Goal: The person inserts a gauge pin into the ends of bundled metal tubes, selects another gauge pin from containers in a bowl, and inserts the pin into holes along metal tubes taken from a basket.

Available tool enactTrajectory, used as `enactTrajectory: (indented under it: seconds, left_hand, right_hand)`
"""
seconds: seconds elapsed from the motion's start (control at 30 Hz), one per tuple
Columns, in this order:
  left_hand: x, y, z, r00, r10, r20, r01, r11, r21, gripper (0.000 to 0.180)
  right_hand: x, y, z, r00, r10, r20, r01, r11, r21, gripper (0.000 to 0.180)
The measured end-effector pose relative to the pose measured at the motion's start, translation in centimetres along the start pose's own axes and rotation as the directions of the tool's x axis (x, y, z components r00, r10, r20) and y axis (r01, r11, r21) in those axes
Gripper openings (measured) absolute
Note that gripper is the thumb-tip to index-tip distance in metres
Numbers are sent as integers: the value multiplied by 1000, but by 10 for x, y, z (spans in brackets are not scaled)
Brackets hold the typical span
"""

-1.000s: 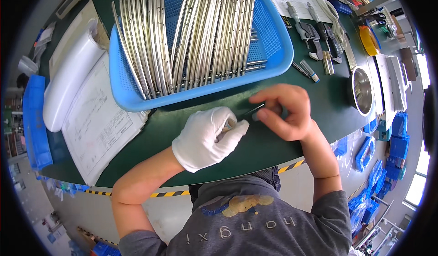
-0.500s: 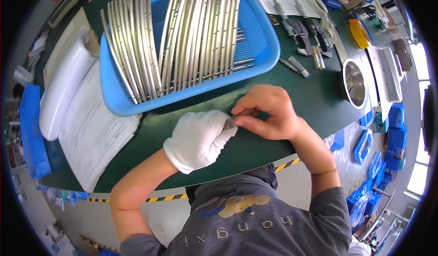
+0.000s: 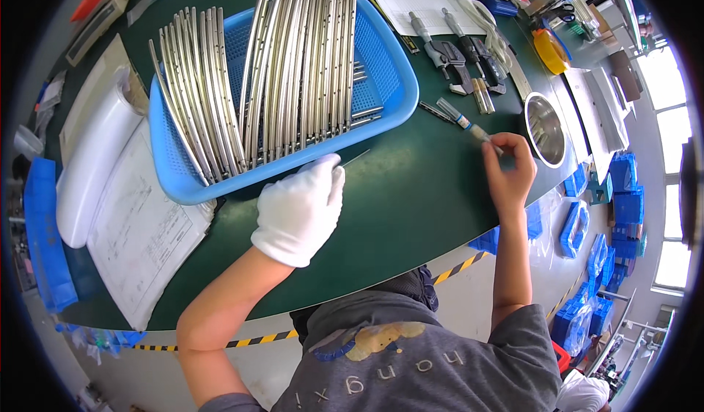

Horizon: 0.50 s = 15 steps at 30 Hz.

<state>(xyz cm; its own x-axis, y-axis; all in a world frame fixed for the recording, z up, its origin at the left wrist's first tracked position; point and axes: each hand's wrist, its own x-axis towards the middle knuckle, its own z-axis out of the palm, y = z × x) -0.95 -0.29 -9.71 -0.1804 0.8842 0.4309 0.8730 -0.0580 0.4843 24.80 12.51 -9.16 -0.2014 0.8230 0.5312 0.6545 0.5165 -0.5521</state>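
Observation:
My left hand [image 3: 299,210], in a white glove, is closed close to the front wall of the blue plastic basket [image 3: 286,164]. What its fingers hold, if anything, is hidden. A thin metal rod [image 3: 357,157] shows just beyond them; I cannot tell whether it is held. Many long, slightly bent-looking metal tubes [image 3: 301,74] lie side by side in the basket. Out to the right, my bare right hand [image 3: 511,173] pinches a slim grey cylinder [image 3: 480,134]. Its far end meets the blue-banded end of a clear tube [image 3: 449,109] on the green table.
Two micrometers [image 3: 449,61] lie at the back right, with short silver rods [image 3: 483,96] beside them. A steel bowl [image 3: 545,129] stands right of my right hand. On the left are printed sheets [image 3: 147,236] and a long white curved object [image 3: 99,162].
My hands were together at the table's middle, right fingers at a small grey piece by the glove. They have parted: right hand to the clear tube, left hand towards the basket. The view shifted.

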Motion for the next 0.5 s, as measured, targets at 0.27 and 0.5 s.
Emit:
enactTrajectory:
  seconds: [0.27,0.5]
  left_hand:
    - [15,12,10,951,-5,308,-159,847,507,18]
    - [-6,9,0,967,44,252,-113,958,265,15]
  right_hand:
    - [10,-31,14,926,-366,96,376,918,-124,18]
    - [4,-96,47,598,-616,513,570,776,268,17]
